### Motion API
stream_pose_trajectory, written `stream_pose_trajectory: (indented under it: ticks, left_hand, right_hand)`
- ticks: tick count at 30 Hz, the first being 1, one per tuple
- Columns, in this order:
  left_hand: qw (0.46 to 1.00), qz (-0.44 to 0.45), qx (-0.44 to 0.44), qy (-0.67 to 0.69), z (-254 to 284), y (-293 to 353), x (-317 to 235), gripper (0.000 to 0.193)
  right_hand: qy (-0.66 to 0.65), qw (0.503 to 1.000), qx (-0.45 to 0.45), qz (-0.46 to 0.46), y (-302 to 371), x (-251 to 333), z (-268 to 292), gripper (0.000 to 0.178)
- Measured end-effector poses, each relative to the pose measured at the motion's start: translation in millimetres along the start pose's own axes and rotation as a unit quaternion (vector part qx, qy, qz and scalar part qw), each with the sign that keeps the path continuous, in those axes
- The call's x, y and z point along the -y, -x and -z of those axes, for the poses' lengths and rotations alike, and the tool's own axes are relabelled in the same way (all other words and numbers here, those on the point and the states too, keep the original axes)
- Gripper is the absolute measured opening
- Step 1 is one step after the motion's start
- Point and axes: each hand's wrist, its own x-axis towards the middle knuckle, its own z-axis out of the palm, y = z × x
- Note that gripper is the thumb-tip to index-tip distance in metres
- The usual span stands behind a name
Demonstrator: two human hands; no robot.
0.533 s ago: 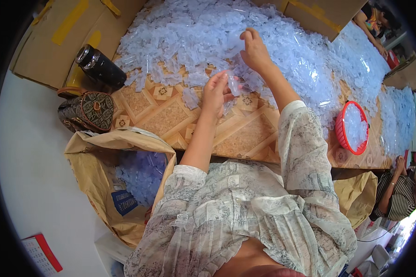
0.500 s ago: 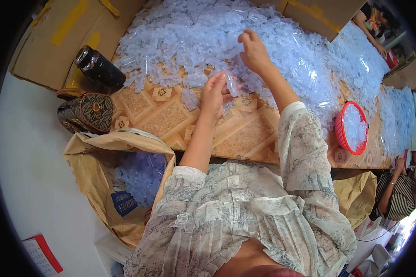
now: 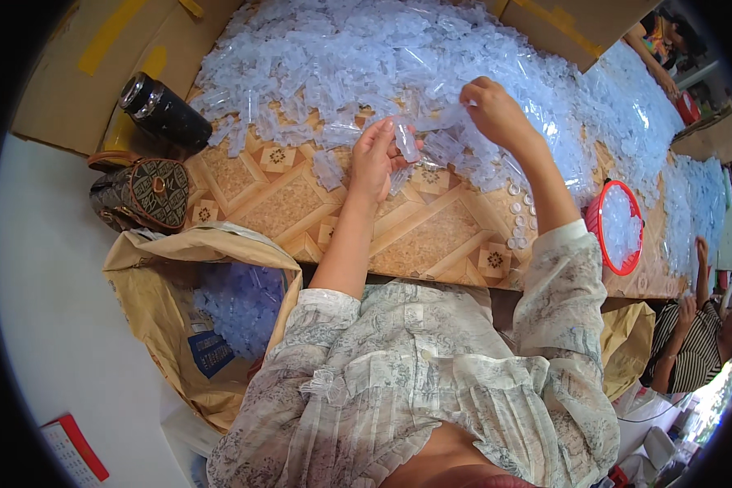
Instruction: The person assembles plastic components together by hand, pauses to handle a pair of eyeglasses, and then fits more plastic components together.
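Observation:
Between the fingers and thumb of my left hand is a small clear plastic tube-like piece, held upright just above the near edge of the heap. My right hand is over the heap to the right, fingers drawn together in a pinch; whatever they hold, if anything, blends with the pieces behind. The wide heap of clear plastic pieces covers the far part of the table. Several small round clear pieces lie in a cluster below my right forearm's inner side.
A red basket of clear pieces stands at the right. At the left are a black flask, a patterned bag and cardboard walls. Below the table edge, a brown paper sack holds more pieces. Other people sit at right.
My right hand has moved right and slightly nearer, uncovering the small round pieces. My left hand stays nearly in place with the clear piece. The view has shifted slightly.

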Motion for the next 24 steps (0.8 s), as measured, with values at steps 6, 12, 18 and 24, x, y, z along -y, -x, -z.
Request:
stream_pose_trajectory:
  ticks: [6,12,18,24]
  left_hand:
    - [1.0,0.001,0.008,0.01,2.4,-1.1,1.5,0.033]
    - [1.0,0.014,0.02,0.013,0.0,-2.1,0.4,0.032]
    - [1.0,0.01,0.023,0.016,1.8,-4.7,1.4,0.034]
    - [1.0,0.012,0.015,0.011,4.8,-2.8,-0.8,0.033]
  right_hand:
    - [-0.024,0.999,0.015,-0.042,15.0,-2.6,20.5,0.013]
    - [-0.045,0.999,-0.015,-0.005,13.0,8.1,28.5,0.019]
    - [-0.085,0.994,-0.07,0.028,25.4,16.1,-3.7,0.03]
    - [-0.17,0.976,-0.087,-0.1,13.6,19.4,10.7,0.028]
